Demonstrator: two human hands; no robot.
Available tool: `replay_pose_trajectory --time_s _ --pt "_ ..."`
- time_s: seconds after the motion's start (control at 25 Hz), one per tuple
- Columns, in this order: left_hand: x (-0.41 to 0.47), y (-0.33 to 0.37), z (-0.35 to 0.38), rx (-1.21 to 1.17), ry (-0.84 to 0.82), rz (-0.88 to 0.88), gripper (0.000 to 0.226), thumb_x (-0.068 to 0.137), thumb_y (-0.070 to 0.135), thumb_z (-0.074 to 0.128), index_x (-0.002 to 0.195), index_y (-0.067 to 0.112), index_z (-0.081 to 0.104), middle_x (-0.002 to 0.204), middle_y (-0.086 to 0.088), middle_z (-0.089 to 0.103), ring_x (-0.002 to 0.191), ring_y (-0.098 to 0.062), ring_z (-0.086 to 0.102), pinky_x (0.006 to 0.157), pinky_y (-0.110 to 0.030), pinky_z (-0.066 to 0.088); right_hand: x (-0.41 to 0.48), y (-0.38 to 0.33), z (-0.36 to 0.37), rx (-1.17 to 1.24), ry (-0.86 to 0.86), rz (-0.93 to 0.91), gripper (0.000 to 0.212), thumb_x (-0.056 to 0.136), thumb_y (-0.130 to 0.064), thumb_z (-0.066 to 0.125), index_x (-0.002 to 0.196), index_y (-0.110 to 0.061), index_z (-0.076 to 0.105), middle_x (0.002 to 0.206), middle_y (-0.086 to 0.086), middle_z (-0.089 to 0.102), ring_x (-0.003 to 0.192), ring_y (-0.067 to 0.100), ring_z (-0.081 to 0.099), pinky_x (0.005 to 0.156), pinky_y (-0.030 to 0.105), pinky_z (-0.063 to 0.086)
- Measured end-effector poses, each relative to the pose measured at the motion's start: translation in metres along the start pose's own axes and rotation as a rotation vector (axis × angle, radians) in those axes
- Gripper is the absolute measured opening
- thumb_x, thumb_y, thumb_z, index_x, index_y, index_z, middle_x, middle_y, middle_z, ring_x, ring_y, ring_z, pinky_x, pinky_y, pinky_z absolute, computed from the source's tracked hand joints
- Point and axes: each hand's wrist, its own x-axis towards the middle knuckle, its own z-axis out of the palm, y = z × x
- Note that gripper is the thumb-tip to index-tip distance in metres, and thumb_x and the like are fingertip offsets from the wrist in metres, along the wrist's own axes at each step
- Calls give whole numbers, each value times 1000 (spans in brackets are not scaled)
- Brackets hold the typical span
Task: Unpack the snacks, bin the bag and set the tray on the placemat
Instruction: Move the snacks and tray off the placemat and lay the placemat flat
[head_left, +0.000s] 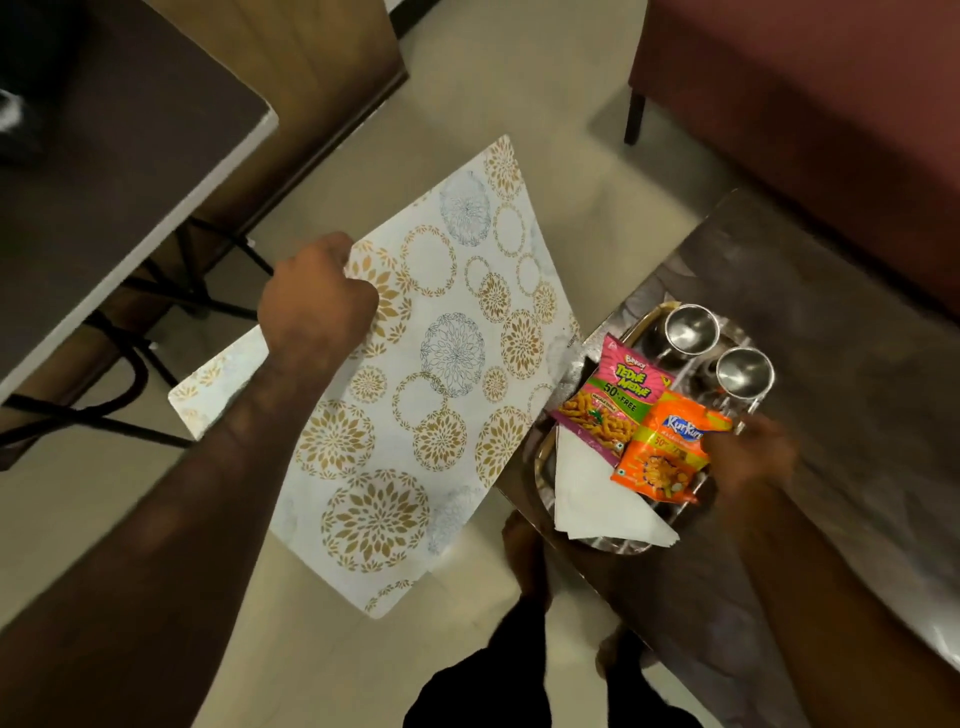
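here, the left hand (317, 296) has its fingers curled tight around the edge of the placemat (415, 374), a stiff, flat white sheet printed with gold leaf rosettes and grey line circles, held tilted in the air above the floor. the right hand (748, 457) is blurred; it lies at the right rim of the tray (545, 457), beside the orange packet (662, 452), and whether its fingers grip anything i cannot tell. the tray is shiny metal with a raised rim and rounded corners. in it lie the glossy orange packet and a pink and green snack packet (610, 400), overlapping, with a folded white paper napkin (597, 499) partly under them and two polished steel cups (691, 327) upright at the far end. the tray sits on a dark, marbled table (831, 364) with a reflective top. the floor (519, 104) is pale beige tile. a maroon cushioned seat (805, 130) stands beyond the table, and a grey desk (104, 208) on black metal legs is at the left.
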Motion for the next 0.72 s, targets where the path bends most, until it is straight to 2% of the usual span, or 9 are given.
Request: replay_pose_trajectory --time_s 0.08,0.16,0.24,0.28,0.36,0.44,0.52,0.6,0.72 --pt "-4 9 -22 -25 -7 29 13 71 9 47 77 18 55 79 -5 63 76 -30 56 65 -36 42 14 -21 -6 -52 -16 -114 50 63 -28 73 114 -27 73 111 10 77 100 33 75 90 55 63" --pt "-5 21 -47 -84 -10 64 9 68 12 44 68 19 49 77 -6 65 75 -34 61 64 -41 50 15 -52 -10 -116 -37 -207 59 57 -40 72 115 -30 71 114 6 76 105 31 74 93 54 62" --pt "-6 37 -74 -186 -61 106 11 66 14 42 65 20 51 78 -5 68 79 -33 67 72 -46 58 -23 -101 -22 -87 -47 -260 54 65 -30 74 118 -28 72 117 5 76 105 28 73 95 42 62" --pt "-7 46 -86 -250 -110 129 16 66 13 43 67 20 57 79 -2 70 80 -29 70 74 -49 60 -36 -119 -26 -57 -79 -286 50 73 -20 75 123 -24 72 121 6 74 103 27 72 92 30 59" --pt "-12 68 -107 -361 -207 186 27 69 9 45 78 17 69 84 1 75 81 -22 74 75 -51 62 -51 -144 -33 1 -141 -335 47 85 -7 72 132 -13 67 126 8 68 96 26 68 71 12 50" --pt "-17 93 -127 -458 -288 251 29 74 -3 48 82 10 73 87 -5 77 81 -23 75 73 -49 63 -60 -164 -44 101 -222 -354 49 85 -14 76 133 -11 64 125 9 67 106 27 68 69 18 45" --pt "-18 115 -140 -544 -358 292 22 79 -11 52 84 -2 71 88 -11 74 78 -25 70 70 -46 60 -79 -184 -64 192 -344 -314 47 86 -33 80 128 -20 64 119 0 68 113 23 68 81 28 51" --pt "-16 127 -142 -617 -404 273 26 77 -10 50 87 -4 73 88 -17 73 76 -27 66 68 -44 56 -91 -196 -84 211 -497 -242 50 84 -53 78 124 -25 68 125 0 72 117 27 69 94 39 55" --pt "-12 129 -125 -542 -380 239 31 76 -9 45 81 2 73 70 -12 69 56 -18 62 56 -32 50 -110 -195 -118 202 -685 -177 24 98 -42 70 113 -23 74 112 6 80 95 24 76 83 39 59"
